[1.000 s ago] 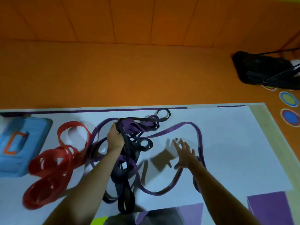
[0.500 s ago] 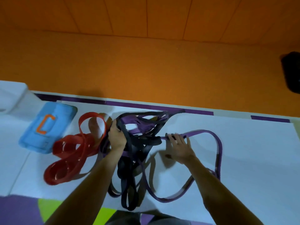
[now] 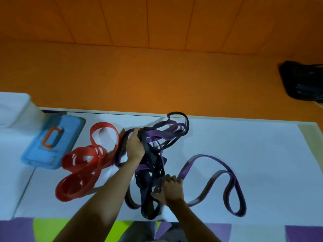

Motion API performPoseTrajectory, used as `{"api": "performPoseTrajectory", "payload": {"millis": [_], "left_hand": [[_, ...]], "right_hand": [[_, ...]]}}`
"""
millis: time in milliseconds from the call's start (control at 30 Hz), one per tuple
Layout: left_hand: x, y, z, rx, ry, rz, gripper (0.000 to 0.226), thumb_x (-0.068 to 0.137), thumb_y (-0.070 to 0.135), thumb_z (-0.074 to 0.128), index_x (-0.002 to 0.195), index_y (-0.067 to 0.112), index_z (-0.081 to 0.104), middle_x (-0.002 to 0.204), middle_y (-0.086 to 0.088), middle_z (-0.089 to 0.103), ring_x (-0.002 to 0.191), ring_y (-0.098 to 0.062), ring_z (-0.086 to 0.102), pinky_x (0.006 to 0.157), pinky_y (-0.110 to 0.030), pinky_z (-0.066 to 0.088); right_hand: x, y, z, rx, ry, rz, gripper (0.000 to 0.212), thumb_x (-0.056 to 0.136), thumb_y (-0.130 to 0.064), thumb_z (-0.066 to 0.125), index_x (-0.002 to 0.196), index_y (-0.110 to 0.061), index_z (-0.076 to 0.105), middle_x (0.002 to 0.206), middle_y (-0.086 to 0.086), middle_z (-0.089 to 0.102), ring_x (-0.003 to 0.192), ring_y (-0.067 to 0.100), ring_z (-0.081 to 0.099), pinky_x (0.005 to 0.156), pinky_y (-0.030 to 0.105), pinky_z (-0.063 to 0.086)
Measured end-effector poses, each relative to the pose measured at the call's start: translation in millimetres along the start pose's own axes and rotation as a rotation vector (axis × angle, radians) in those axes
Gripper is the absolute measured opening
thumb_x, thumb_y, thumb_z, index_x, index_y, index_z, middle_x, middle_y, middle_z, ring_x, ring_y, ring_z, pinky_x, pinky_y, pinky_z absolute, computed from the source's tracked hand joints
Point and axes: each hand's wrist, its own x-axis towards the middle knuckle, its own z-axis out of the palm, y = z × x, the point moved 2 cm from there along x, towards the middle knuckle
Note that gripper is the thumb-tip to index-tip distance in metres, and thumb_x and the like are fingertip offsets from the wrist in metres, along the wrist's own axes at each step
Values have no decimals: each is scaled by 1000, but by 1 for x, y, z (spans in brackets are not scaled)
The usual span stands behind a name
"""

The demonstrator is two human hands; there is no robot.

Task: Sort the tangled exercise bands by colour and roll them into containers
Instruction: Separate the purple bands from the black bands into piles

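A tangle of black bands and purple bands lies in the middle of a white mat. My left hand is shut around the upper part of the tangle. Lower down, my right hand is closed on a purple band whose long loop trails off to the right across the mat. A pile of red bands rests apart at the left of the tangle.
A blue pad with an orange C lies at the far left, with a white block behind it. A black bag sits on the orange floor at the right. Purple and green tiles border the near edge.
My right hand has moved down toward me and closed on the purple band, pulling its loop out to the right. My left hand keeps its hold on the tangle.
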Motion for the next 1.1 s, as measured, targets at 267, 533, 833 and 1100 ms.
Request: {"api": "performPoseTrajectory", "payload": {"millis": [267, 533, 833, 1100], "left_hand": [[8, -14, -19, -26, -309, 63, 66, 85, 20, 83, 143, 30, 52, 126, 11, 65, 118, -15, 59, 100, -34, 48], [13, -20, -30, -155, -748, -3, 82, 84, 31, 88, 153, 38, 44, 143, 9, 54, 136, -16, 49, 108, -30, 45], [8, -31, -41, -480, -582, -112, 59, 81, 69, 75, 135, 51, 62, 146, 11, 60, 139, -15, 51, 120, -44, 40], [4, -43, -40, -812, -367, -295, 30, 104, 33, 62, 134, 30, 65, 123, -3, 74, 107, -23, 70, 95, -45, 52]], "right_hand": [[-30, 29, -22, 483, 69, 23, 34, 102, -41, 52, 119, -13, 61, 113, 9, 69, 104, 32, 67, 93, 43, 52], [-36, 79, -46, 1054, 144, 138, 36, 106, -45, 55, 104, -10, 64, 82, 8, 78, 74, 17, 78, 82, 42, 62], [-56, 81, -69, 1194, 186, 103, 16, 93, -26, 79, 84, -15, 73, 76, 3, 78, 73, 14, 75, 72, 22, 55], [-80, 91, -111, 1878, 506, 170, 39, 98, -20, 69, 63, -16, 53, 56, 3, 27, 51, 15, 26, 54, 30, 32]]}}
